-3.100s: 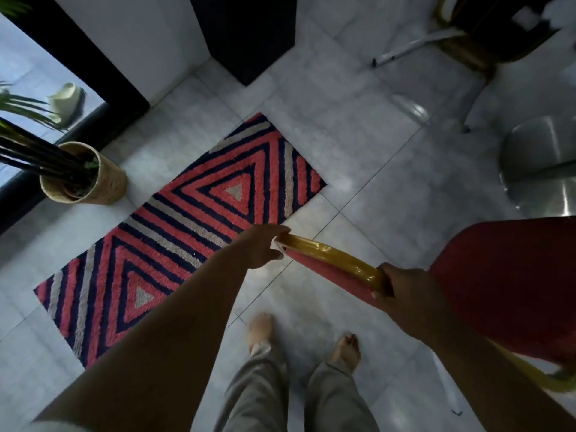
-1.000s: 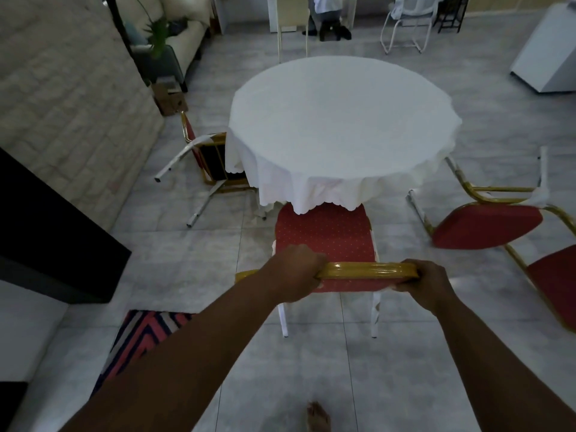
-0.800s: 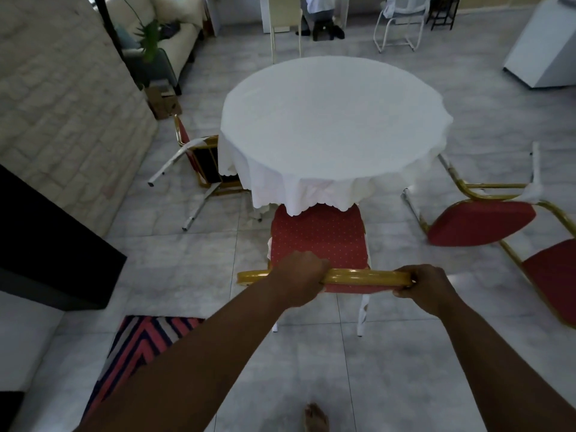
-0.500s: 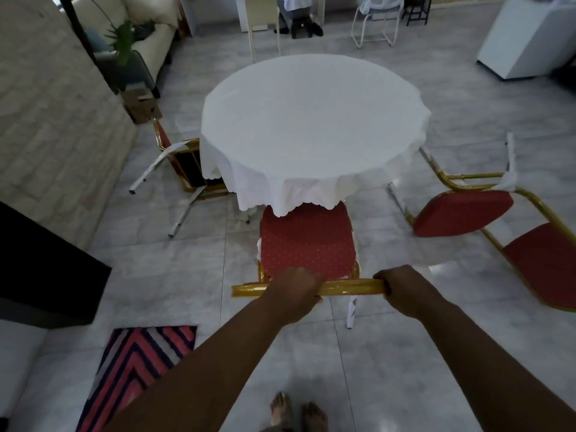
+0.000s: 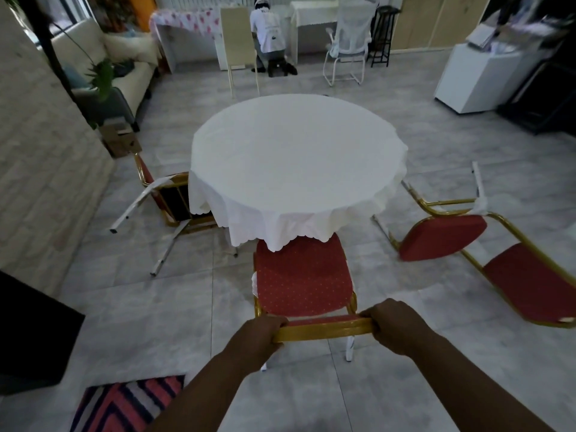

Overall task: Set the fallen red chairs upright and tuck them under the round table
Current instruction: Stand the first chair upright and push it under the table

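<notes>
An upright red chair (image 5: 302, 279) with a gold frame stands in front of me, the front of its seat just under the hanging cloth of the round white-covered table (image 5: 296, 157). My left hand (image 5: 258, 336) and my right hand (image 5: 396, 325) both grip the gold top rail of its backrest. A second red chair (image 5: 442, 235) lies tipped over on the floor at the right of the table. A third chair (image 5: 165, 201) lies on its side at the table's left, legs pointing outward.
A striped red rug (image 5: 124, 403) lies at the lower left beside a dark cabinet (image 5: 34, 332). A brick wall, a sofa (image 5: 109, 70) and a plant line the left. A person (image 5: 268, 35) kneels at the far wall near a white office chair (image 5: 346, 48). A white cabinet (image 5: 480, 79) stands at the far right.
Over the last second the upright chair stays gripped in both hands, and its seat has slid slightly further under the tablecloth's edge. Three seconds ago I was carrying it over the rug.
</notes>
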A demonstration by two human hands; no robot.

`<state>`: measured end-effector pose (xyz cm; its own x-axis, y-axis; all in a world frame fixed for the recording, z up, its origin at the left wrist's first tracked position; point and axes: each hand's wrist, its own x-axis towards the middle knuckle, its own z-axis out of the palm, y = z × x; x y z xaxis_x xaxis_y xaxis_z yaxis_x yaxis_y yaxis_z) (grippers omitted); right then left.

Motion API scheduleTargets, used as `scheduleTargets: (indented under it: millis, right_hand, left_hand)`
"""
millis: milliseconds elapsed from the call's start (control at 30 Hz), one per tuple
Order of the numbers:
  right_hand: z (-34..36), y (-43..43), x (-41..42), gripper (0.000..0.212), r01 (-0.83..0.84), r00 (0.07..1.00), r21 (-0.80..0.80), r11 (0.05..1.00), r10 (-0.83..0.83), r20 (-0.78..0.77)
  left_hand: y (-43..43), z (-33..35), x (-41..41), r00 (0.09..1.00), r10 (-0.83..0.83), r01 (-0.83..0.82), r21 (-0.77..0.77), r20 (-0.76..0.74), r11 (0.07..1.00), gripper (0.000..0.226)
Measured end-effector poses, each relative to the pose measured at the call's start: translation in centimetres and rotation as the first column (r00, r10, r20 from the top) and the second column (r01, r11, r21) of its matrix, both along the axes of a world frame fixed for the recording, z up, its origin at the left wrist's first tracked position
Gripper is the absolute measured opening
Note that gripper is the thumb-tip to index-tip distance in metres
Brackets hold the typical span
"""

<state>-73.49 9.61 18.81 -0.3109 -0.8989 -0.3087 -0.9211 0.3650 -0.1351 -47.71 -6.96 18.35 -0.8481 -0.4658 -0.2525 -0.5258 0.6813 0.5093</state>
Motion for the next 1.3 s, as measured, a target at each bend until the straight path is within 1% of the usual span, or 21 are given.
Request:
scheduleTargets:
  millis: [100,300,400,533,700,833,933,1000,1133,1200,1267,1300]
  right_hand:
    - [0.5,-0.9,-0.9,0.029,0.031,0.999,0.012,0.999,-0.031,-0.008]
    - [1.4,-3.8,-2.9,0.029,0.06,0.998,0.005,0.998,-0.06,-0.006]
    - [1.7,-5.0,-4.4,0.026,0.052,0.999,0.007,0.999,-0.051,-0.018]
    - [1.8,-6.3,-6.3,0.019,0.025,1.0,-0.005,1.0,-0.025,-0.008]
    - [1.9,-7.6,-8.2,0.017,-0.001,1.0,0.007,1.0,0.001,0.023]
    - [2.4,-8.2,-9.0,0.004,-0.01,1.0,0.026,1.0,0.01,0.028]
    - [2.7,-8.6,-9.5,0.01,-0.018,0.999,0.031,0.999,0.017,0.032]
    - [2.5,-8.8,-9.8,0.006,-0.03,0.999,0.024,0.999,0.029,0.04]
    - [2.2,-9.0,-10.2,0.01,-0.03,0.998,0.002,1.0,0.03,0.054]
    - [2.1,-9.0,-10.2,0.008,-0.03,0.998,-0.012,0.999,0.031,0.06]
    - [2.3,-8.7,-10.1,0.006,-0.031,0.997,-0.052,0.998,0.035,0.073]
    - [2.3,-8.5,-10.2,0.013,-0.037,0.994,-0.075,0.996,0.044,0.097]
  left_hand:
    - [-1.2,-0.1,-1.1,1.0,-0.014,0.014,0.006,-0.012,1.0,0.03]
    - [-4.3,-0.1,-4.1,1.0,-0.017,0.017,-0.004,0.001,1.0,0.022]
    - [-5.2,-0.1,-5.6,1.0,-0.003,0.003,-0.013,0.001,1.0,0.021]
    - [-6.1,-0.1,-7.3,1.0,0.025,-0.025,-0.024,0.001,0.999,0.024]
    - [-6.8,0.1,-8.9,0.996,0.085,-0.083,-0.041,0.026,0.996,0.033]
    - [-7.1,0.1,-10.0,0.993,0.108,-0.105,-0.058,0.044,0.993,0.042]
    - [-7.6,-0.2,-10.5,0.991,0.126,-0.122,-0.062,0.049,0.991,0.045]
    - [-7.7,-0.2,-10.7,0.99,0.13,-0.127,-0.063,0.048,0.99,0.043]
    - [-8.0,-0.2,-11.0,0.986,0.151,-0.147,-0.055,0.066,0.988,0.042]
    - [-7.8,0.1,-11.1,0.984,0.163,-0.159,-0.059,0.074,0.986,0.042]
    - [-7.6,0.6,-11.3,0.978,0.17,-0.163,-0.06,0.12,0.985,0.041]
    - [-7.5,1.1,-11.5,0.971,0.167,-0.162,-0.043,0.169,0.986,0.041]
